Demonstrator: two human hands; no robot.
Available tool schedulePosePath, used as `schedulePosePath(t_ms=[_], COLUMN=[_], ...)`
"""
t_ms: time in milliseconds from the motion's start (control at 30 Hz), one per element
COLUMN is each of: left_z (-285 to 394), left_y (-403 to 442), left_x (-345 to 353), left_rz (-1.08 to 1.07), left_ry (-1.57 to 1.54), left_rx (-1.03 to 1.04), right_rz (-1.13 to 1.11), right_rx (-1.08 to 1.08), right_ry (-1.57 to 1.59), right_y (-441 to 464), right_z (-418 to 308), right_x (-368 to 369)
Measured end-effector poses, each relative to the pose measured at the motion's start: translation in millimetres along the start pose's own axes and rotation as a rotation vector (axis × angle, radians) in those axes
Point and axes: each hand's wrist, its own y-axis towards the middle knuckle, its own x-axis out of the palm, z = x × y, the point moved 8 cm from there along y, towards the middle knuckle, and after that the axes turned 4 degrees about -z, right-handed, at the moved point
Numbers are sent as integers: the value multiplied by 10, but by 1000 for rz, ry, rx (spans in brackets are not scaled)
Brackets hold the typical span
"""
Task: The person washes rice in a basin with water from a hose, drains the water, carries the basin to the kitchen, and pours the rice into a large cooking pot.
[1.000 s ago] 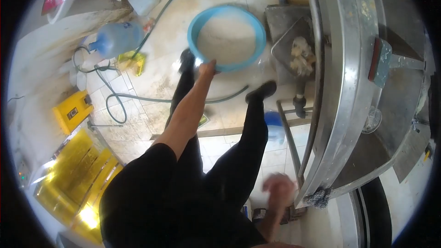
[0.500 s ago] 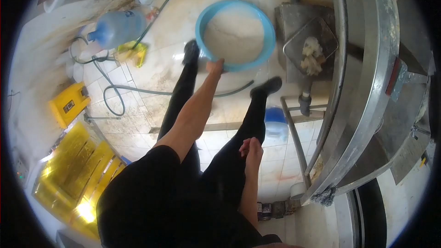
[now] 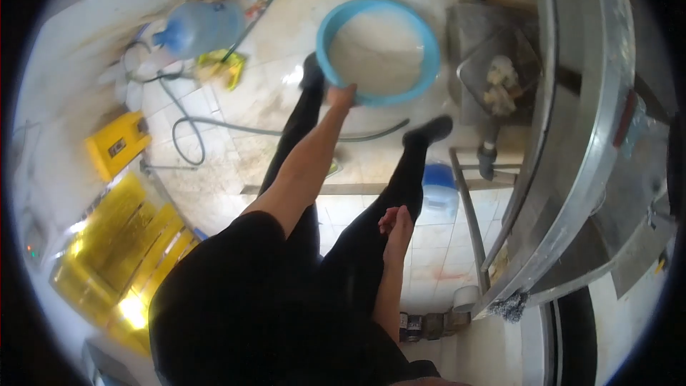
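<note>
A round blue basin (image 3: 431, 64) with whitish, cloudy contents stands on the floor at the upper middle. My left hand (image 3: 341, 96) grips its near rim, fingers wrapped round the edge. Lower down and to the right, my right hand (image 3: 396, 225) hovers in front of my right leg, its fingers curled in. Whether anything small lies in those fingers cannot be made out. My black shoes are below the basin, one at its left and one at its lower right.
A green hose (image 3: 250, 130) winds over the floor near a large blue water bottle (image 3: 207, 28). Yellow chair (image 3: 114, 243) at lower left. A dark drain box (image 3: 493, 64) with pale scraps lies right of the basin. A metal counter (image 3: 593, 157) runs along the right.
My right hand has risen from the lower right to in front of my leg. My left hand stays on the basin's rim. The view has shifted, and the basin appears further right and slightly higher.
</note>
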Motion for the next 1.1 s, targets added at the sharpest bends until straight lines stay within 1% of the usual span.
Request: schedulePosePath(t_ms=[33,100,200,233,300,367,433,533,633,767,833,933,1000,1100], left_z=[123,421,103,228,371,186,246,258,244,231,303,556,605,640], left_y=[-131,-525,-235,-353,-561,-381,-427,-449,-386,-338,-368,-615,-633,-595], left_x=[-8,20,97,108,103,112,77,71,61,80,28,26,29,26], left_rz=[27,78,72,56,-16,-3,57,11,10,24,105,88,98,87], left_ry=[-6,-31,-67,-70,-158,-148,-125,-161,-103,-133,-87,-95,-86,-37], left_rx=[-1,-84,-66,-66,-154,-123,-88,-110,-64,-88,-62,-119,-105,-81], right_rz=[19,6,2,-8,2,-15,-11,-19,-15,2,2,-13,-27,18], right_rx=[-15,1,-10,-21,-32,-32,-23,-20,-22,13,7,-9,-22,11], right_ry=[7,20,25,10,45,89,93,105,106,110,113,108,104,103], right_y=[22,16,50,44,30,15,32,41,64,73,74,93,101,93], right_z=[-1,48,51,34,24,-5,44,77,125,173,168,196,199,197], right_x=[7,44,32,32,24,69,50,39,-5,-15,-11,-28,-16,-25])
